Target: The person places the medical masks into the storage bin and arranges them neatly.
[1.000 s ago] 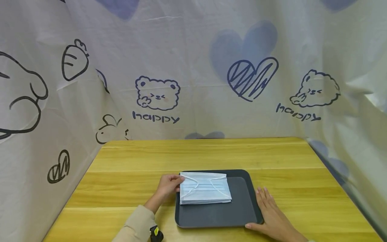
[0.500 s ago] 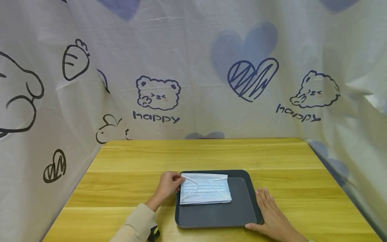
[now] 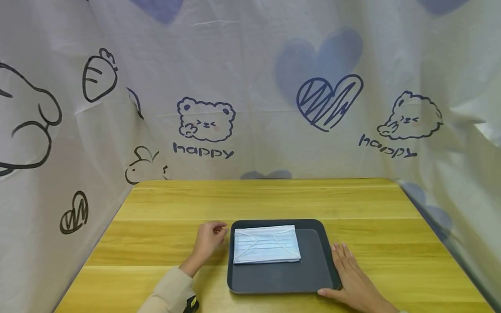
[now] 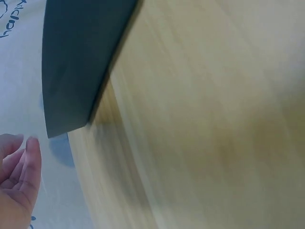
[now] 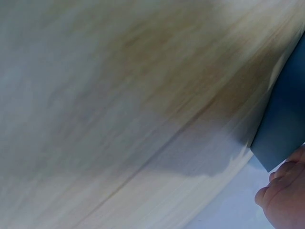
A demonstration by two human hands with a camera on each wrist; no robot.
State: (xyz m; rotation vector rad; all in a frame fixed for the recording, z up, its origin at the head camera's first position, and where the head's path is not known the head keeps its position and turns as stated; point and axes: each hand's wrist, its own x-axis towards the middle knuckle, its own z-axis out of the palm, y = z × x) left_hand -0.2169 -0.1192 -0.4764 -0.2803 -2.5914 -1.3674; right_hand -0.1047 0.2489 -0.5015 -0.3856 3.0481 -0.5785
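Observation:
A small stack of light-blue face masks (image 3: 267, 244) with white ear loops lies in the left part of a dark grey tray (image 3: 282, 282). Just off the tray's left edge is my left hand (image 3: 207, 239), its fingers loosely bent and nothing in them. The left wrist view shows that same hand (image 4: 19, 176) apart from the tray's side wall (image 4: 81, 71). Along the tray's right edge my right hand (image 3: 354, 278) rests with straight fingers, the thumb at the near right corner. In the right wrist view, part of this hand (image 5: 288, 191) shows against the tray wall (image 5: 283, 119).
The tray stands on a yellow wood-grain table (image 3: 172, 204), near its front. A pale curtain (image 3: 258, 87) with hearts and bear drawings hangs behind the table and along both sides.
My left hand has let go of the masks' left upper corner and moved left, off the tray. The right hand and the tray stay in place.

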